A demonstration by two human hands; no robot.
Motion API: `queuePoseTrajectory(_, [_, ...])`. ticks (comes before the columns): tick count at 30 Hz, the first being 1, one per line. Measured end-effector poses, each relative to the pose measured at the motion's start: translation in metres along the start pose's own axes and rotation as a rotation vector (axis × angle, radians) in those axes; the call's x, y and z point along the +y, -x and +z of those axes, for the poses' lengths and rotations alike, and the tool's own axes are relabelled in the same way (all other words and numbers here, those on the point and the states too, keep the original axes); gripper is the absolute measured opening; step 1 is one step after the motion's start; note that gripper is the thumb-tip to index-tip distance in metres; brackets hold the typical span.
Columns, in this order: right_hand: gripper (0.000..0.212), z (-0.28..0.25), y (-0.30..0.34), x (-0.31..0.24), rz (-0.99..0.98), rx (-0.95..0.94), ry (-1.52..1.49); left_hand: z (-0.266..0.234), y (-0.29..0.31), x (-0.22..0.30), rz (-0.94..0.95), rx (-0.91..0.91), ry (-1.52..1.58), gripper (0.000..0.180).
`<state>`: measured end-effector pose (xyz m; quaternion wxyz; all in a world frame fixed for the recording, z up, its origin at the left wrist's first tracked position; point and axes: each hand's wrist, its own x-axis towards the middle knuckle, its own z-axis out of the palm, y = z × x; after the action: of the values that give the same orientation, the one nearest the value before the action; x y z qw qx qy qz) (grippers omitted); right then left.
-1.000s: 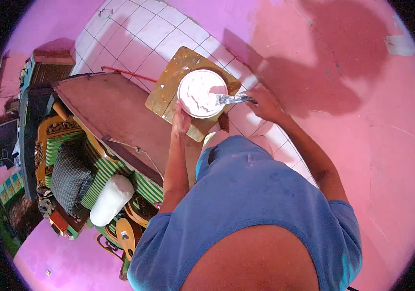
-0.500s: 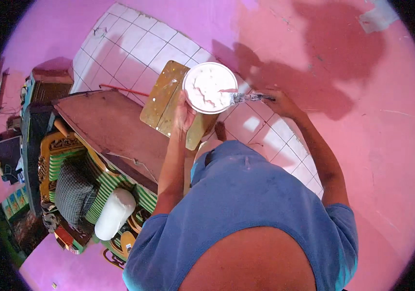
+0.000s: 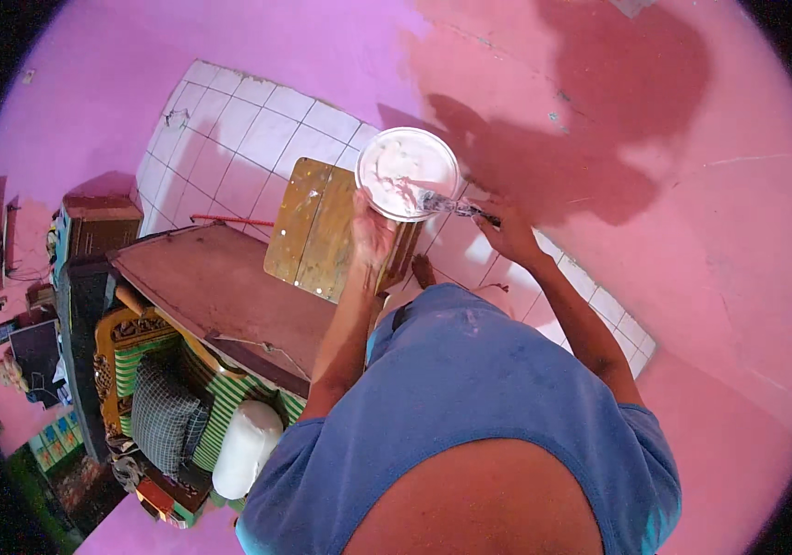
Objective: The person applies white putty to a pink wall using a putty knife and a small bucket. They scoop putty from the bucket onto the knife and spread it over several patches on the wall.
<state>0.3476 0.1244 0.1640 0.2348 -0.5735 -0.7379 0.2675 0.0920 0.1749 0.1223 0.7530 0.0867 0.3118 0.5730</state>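
My left hand (image 3: 374, 231) is closed on the near left side of a round white tub (image 3: 362, 190), holding it up. Thick white paste (image 3: 400, 162) with a rough, broken surface fills the tub. In my right hand (image 3: 509, 236) is the dark handle of a flat-ended, white-smeared tool that looks like a putty knife (image 3: 459, 207). Its broad end rests in the paste at the tub's near right edge. Some of my fingers are hidden behind the handle and the tub.
Below the tub is a spotted wooden table (image 3: 308, 222). To its left lie a red stick (image 3: 229, 220) and a large brown board (image 3: 220, 277). A carved sofa with green stripes (image 3: 215, 435) holds a grey pillow (image 3: 163, 416) and white bolster (image 3: 248, 449). A pink wall (image 3: 710, 250) rises at right.
My right hand has shifted left and down, and the tool's broad end has moved further into the tub, its handle now slanting down to the right. The view has shifted slightly.
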Motion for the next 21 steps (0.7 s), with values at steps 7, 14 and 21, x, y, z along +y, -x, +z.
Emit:
queuePoseTrajectory(7, [0.028, 0.000, 0.009, -0.016, 0.214, 0.015, -0.170, 0.008, 0.008, -0.010, -0.068, -0.023, 0.088, 0.045])
queuePoseTrajectory(14, [0.028, -0.016, 0.009, -0.005, 0.218, -0.010, -0.442, 0.022, 0.024, -0.009, -0.071, -0.036, -0.006, 0.051])
queuePoseTrajectory(21, [0.033, -0.024, 0.023, -0.018, 0.509, -0.197, -0.646, 0.019, 0.033, -0.006, -0.123, -0.038, -0.018, 0.058])
